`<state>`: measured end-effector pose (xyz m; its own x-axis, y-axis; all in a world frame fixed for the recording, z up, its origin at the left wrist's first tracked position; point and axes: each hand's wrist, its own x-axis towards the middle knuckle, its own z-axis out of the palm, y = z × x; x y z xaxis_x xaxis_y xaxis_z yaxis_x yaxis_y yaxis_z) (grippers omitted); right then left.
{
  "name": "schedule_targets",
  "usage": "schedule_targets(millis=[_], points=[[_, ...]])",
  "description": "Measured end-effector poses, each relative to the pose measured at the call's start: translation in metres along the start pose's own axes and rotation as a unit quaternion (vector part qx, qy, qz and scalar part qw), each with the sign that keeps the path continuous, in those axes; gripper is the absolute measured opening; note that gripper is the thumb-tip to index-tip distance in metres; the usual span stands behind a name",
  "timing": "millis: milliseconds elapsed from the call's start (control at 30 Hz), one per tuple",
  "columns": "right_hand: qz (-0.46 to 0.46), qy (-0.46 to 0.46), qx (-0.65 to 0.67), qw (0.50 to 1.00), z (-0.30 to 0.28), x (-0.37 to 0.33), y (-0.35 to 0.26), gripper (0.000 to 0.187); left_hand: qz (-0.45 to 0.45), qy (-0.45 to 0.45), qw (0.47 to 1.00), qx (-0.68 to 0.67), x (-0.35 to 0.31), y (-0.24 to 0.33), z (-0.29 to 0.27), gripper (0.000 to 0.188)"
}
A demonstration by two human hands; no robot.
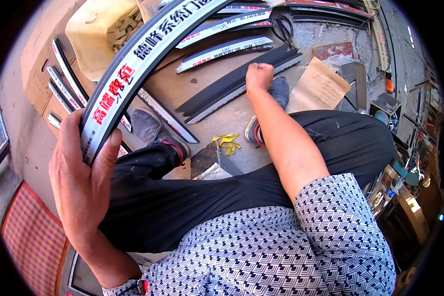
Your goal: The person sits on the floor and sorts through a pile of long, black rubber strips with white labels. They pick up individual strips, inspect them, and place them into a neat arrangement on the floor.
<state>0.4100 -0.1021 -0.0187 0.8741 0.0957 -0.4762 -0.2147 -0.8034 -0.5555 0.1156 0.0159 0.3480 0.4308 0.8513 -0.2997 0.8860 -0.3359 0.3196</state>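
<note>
My left hand (79, 172) is wrapped round the near end of a long window-frame profile (128, 74) with white printed film and dark edges. The profile rises from the hand and runs off past the top of the view. Over a bundle of dark grey profiles (222, 91) on the floor, my right hand (260, 77) is closed in a fist; what it holds, if anything, is hidden. Shorter film-covered profiles (224, 53) lie just beyond the bundle.
A yellowish tub (86, 44) of small blocks stands at the far left. Cut profiles (66, 91) lie on cardboard below it. A handwritten paper (320, 88), yellow strips (227, 143) and an orange-handled tool (389, 83) are around. My shoes flank the dark bundle.
</note>
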Motion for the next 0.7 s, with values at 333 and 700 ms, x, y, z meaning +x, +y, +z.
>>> schedule_targets(millis=[333,700], points=[[0.158,0.001,-0.117,0.98,-0.002,-0.023,0.02,0.077,0.012,0.006,1.0,0.007,0.0,0.001,0.0,0.046],[0.207,-0.061,0.192,0.957,0.004,-0.008,0.06,0.044,0.012,-0.005,1.0,0.021,0.0,-0.002,0.001,0.049]])
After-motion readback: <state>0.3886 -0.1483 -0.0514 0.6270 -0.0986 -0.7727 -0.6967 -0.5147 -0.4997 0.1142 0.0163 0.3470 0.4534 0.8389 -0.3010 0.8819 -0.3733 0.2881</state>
